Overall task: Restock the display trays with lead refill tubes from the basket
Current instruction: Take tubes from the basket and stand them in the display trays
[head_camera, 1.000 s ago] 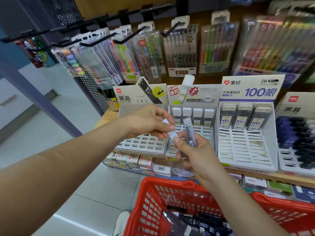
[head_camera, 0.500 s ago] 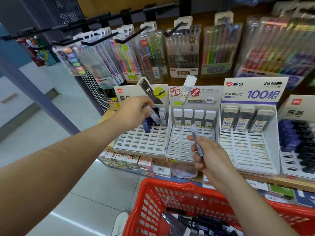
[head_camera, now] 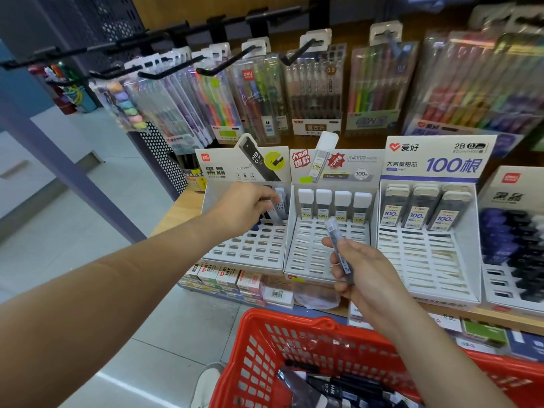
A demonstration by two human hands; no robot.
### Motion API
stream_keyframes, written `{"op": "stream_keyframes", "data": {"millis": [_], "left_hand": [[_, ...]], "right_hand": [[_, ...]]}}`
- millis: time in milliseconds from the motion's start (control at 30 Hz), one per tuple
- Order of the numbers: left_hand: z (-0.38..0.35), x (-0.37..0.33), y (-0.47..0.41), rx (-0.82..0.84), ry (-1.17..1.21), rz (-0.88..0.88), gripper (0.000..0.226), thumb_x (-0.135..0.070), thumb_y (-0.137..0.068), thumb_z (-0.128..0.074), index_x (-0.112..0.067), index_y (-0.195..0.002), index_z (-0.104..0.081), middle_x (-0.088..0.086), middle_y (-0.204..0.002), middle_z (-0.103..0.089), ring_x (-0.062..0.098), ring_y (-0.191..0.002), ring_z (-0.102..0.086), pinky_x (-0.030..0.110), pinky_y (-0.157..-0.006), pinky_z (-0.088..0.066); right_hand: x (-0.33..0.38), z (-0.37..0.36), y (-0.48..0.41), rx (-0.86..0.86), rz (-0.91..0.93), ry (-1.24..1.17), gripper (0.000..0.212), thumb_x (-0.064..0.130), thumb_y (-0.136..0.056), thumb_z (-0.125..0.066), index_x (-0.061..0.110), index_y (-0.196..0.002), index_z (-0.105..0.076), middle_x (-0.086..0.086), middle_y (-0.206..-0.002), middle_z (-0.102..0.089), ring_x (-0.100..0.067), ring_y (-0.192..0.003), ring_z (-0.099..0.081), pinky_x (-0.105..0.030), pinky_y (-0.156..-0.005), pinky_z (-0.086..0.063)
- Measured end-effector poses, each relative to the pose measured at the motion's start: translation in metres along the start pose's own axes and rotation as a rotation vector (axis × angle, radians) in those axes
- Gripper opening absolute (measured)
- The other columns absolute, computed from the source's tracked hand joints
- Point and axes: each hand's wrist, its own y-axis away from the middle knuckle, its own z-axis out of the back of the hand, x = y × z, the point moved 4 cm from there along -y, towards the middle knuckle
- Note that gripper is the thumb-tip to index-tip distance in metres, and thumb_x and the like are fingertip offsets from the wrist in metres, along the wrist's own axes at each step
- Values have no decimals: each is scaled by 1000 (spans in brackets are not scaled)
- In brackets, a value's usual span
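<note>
clear pen packs (head_camera: 315,92) hang in a row from black hooks (head_camera: 223,64) along the back wall, their coloured barrels showing through the plastic. a dark perforated panel (head_camera: 164,154) stands at the left end, near a slanting grey-purple post (head_camera: 59,160). below the wooden shelf (head_camera: 179,213), small boxes (head_camera: 223,275) sit packed side by side. pale floor tiles (head_camera: 164,334) run off to the left, and a light shoe (head_camera: 206,387) shows at the bottom edge.

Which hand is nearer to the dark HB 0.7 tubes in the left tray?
Left. The left hand is at the HB 0.7 tubes, fingers on them. The right hand holds a tube before the middle tray, apart from them.
</note>
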Motion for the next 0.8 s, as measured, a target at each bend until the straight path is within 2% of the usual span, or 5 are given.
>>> {"op": "stream_keyframes", "data": {"millis": [200, 300, 467, 667, 800], "left_hand": [[0, -5, -1, -22, 24, -14, 15, -8, -97, -48, -12, -111, -53, 8, -101, -65, 23, -89, -60, 37, -77, -51], [2, -6, -3, -32, 40, -11, 14, -5, -96, -51, -10, -108, -54, 3, -99, -61, 16, -91, -57, 26, -78, -48], [4, -1, -5, -43, 98, 22, 14, -3, -92, -56, -12, -102, -60, 3, -96, -64, 12, -89, -58, 2, -65, -39], [-2, -1, -6, -43, 210, 49, 15, -2, -87, -64, -7, -101, -68, 4, -95, -69, 15, -91, -64, 24, -87, -50], [-1, -4, -7, -177, 95, -42, 22, -5, -91, -60, -8, -110, -71, 1, -100, -63, 10, -94, -52, 14, -85, -37]], "right_hand": [[1, 2, 1, -2, -9, -29, 24, 23, -102, -49, 12, -104, -71, -1, -73, -48, -12, -56, -40, -28, -53, -33], [1, 3, 0, -7, -11, -29, 25, 24, -103, -49, 12, -106, -70, -2, -75, -48, -12, -56, -41, -27, -52, -34], [3, 4, 0, -16, -17, -32, 25, 23, -103, -49, 10, -108, -70, -2, -77, -48, -11, -56, -41, -26, -51, -35], [5, 4, 2, -12, -9, -27, 26, 23, -103, -48, 12, -103, -72, -2, -79, -48, -12, -58, -45, -28, -54, -38], [7, 4, 4, -14, -1, -25, 27, 22, -103, -48, 12, -102, -72, -2, -76, -47, -13, -57, -44, -29, -56, -40]]}}
